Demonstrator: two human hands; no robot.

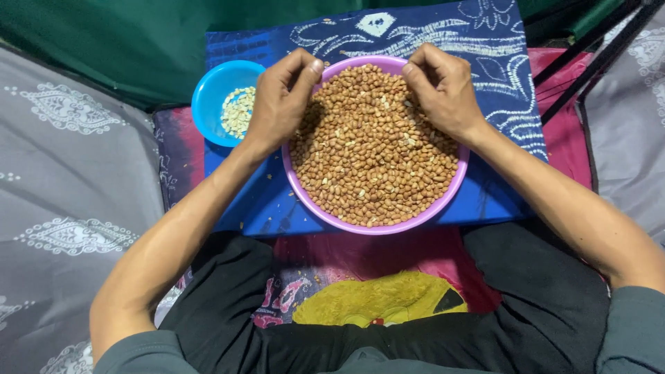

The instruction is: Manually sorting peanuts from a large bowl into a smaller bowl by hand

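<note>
Presently, both hands rest over the far rim of a large purple bowl [313, 201] that sits on a blue patterned cloth [499, 76] in front of the seated person. The bowl is filled nearly to the brim with brown-skinned peanuts [374, 156].

The left hand [280, 100] lies at the bowl's far left edge, fingers curled inward with the thumb pressed against the fingertips; whatever it pinches is too small to make out. The right hand [443, 86] sits at the far right edge in a like posture, fingers bent and drawn together over the peanuts, its contents hidden. Both wrists touch or overhang the rim.

Just beside the left hand, to the left of the purple bowl, stands a smaller blue bowl [211, 97] holding a modest heap of pale, skinless kernels [237, 111]. The two bowls stand close together; whether their rims touch is hidden by the left hand.

Beneath the blue cloth shows a pink patterned fabric [388, 253]. Grey patterned cloth [69, 180] lies to either side, and green fabric [138, 41] covers the far left.
</note>
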